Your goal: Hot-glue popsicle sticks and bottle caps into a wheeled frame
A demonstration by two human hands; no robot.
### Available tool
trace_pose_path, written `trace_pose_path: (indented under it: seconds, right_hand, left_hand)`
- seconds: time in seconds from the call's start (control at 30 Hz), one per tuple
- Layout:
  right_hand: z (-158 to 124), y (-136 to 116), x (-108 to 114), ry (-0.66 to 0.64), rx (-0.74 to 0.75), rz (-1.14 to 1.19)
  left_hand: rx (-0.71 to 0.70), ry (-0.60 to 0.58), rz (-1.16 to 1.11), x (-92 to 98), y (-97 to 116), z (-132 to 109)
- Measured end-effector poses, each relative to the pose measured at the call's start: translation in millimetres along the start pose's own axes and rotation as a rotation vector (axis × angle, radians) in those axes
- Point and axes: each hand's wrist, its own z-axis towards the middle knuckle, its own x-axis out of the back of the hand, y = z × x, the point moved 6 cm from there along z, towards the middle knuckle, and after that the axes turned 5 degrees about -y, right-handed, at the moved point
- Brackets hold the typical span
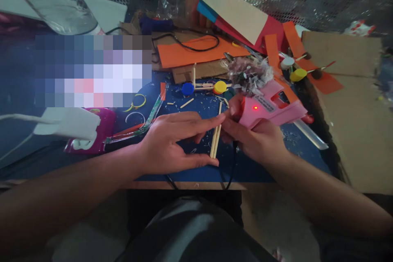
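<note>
From the head view: over the tabletop (187,175), two sticks (214,145) are pinched in the left hand's (167,143) grip, finger to thumb. The gun (278,110), light glowing red, is clasped by the right hand (265,141)! Beyond, blue (188,89) and yellow caps (220,87) are seen.

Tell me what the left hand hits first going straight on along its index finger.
Probably the right hand: its fingers lie just past the index fingertip of the left hand, which pinches the wooden sticks. One view leaves depth unclear; they may already touch.
</note>
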Motion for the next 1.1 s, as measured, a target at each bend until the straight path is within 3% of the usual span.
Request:
trace_pose_path:
  seconds: [0.47, 0.73, 1.1]
  right_hand:
    - [-2.1, -5.2, 8.2, 0.127, 0.09, -0.014]
    - [-3.1, -1.3, 10.7, 0.117, 0.143, -0.024]
    - [-0.4, -14.8, 2.6, 0.164, 0.158, -0.114]
  left_hand:
    - [0.023, -0.038, 0.034, -4.2, -5.9, -3.0]
    - [0.084, -0.05, 0.054, -3.5, -8.1, -4.7]
    - [0.108, -0.036, 0.136, -3.2, -10.8, -4.1]
